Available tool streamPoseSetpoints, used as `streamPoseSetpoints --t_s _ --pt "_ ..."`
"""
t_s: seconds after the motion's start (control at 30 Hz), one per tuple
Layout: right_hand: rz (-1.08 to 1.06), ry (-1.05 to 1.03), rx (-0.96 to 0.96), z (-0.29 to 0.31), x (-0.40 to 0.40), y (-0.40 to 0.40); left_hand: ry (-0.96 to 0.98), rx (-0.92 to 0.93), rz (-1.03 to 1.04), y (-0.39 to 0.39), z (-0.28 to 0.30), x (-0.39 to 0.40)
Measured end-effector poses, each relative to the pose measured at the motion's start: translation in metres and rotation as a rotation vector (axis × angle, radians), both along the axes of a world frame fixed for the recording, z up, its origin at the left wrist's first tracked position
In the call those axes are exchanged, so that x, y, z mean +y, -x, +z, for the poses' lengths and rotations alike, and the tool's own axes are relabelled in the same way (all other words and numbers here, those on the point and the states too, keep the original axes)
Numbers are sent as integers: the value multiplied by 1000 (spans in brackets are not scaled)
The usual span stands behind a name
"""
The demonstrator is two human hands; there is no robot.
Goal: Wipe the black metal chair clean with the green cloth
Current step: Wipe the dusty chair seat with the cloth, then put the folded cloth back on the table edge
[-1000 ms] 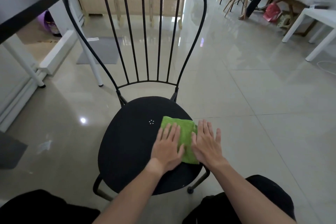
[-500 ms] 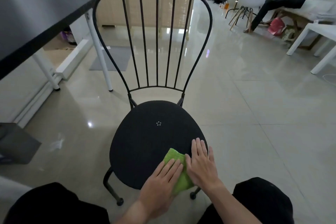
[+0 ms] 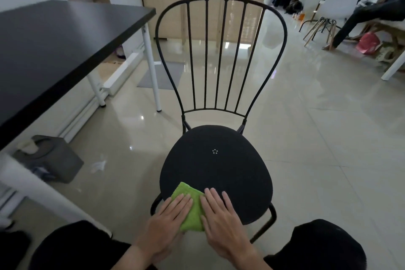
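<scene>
Black metal chair [image 3: 215,173] was noted standing on the glossy tile floor [image 3: 328,149], its spindle back on the far side of the hands, its round seat spread ahead of them. A black-topped table [image 3: 54,50] was seen off to the left of the grip, well apart.

Green cloth [image 3: 191,215] was found folded at the near-left edge of the seat, pinned flat, its long axis running from the wrists toward the chair back.

Left hand [image 3: 168,223] was laid palm-down on the cloth's left half, fingers straight, nothing curled round it. Right hand [image 3: 221,219] was pressed alongside, flat too, partly on the cloth's right edge and partly on bare seat.

Unwiped seat was judged to lie mostly forward and to the right of the grip; the right hand was nearer that stretch, so a push away along the cloth's long axis seemed called for.
</scene>
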State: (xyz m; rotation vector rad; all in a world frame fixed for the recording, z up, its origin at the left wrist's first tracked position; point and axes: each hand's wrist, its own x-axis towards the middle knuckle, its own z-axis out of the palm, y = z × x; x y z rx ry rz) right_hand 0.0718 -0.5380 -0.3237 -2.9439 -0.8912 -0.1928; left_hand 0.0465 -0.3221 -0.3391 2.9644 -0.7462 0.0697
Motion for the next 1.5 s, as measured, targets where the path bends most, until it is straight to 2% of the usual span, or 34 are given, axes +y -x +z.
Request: streamPoseSetpoints --t_s 0.07,0.2,0.3,0.4,0.47,0.53,0.7,0.8,0.93,1.07,1.1,1.17,1.23,1.3,1.33,1.4,1.43,1.5 --pt "85 27 -17 -4 13 4 8 87 51 -1 6 8" --pt "66 27 23 -7 29 11 7 170 116 -3 22 33" --pt "88 40 72 -2 40 8 211 97 245 -4 66 57" --pt "121 -72 43 18 61 -8 476 225 393 -8 123 91" --pt "160 -207 35 46 85 -20 622 239 444 -5 162 113" --pt "234 -350 45 85 115 -30 673 212 477 1 207 129" --pt "451 -791 277 213 189 -41 760 109 501 16 305 162" --pt "575 -932 172 274 227 -51 831 53 581 29 341 195" --pt "619 -834 121 329 277 -70 659 -123 590 37 377 238" --pt "667 -779 105 358 328 -80 345 -193 555 40 404 292" --pt "700 -766 68 361 339 -79 221 -234 589 41 409 309" --pt "720 -705 56 358 358 -73 28 -287 793 46 409 338" --pt "735 -488 106 343 368 -62 84 -274 976 55 394 350" --pt "759 -224 123 319 373 -50 310 -221 1006 62 367 340" --pt "753 -163 171 309 374 -45 381 -179 994 63 353 329" --pt "714 -143 233 294 376 -37 422 -47 988 60 326 306" --pt "696 -146 223 290 379 -34 391 8 1010 56 315 299" --pt "645 -159 193 285 385 -34 281 4 1040 49 298 294"
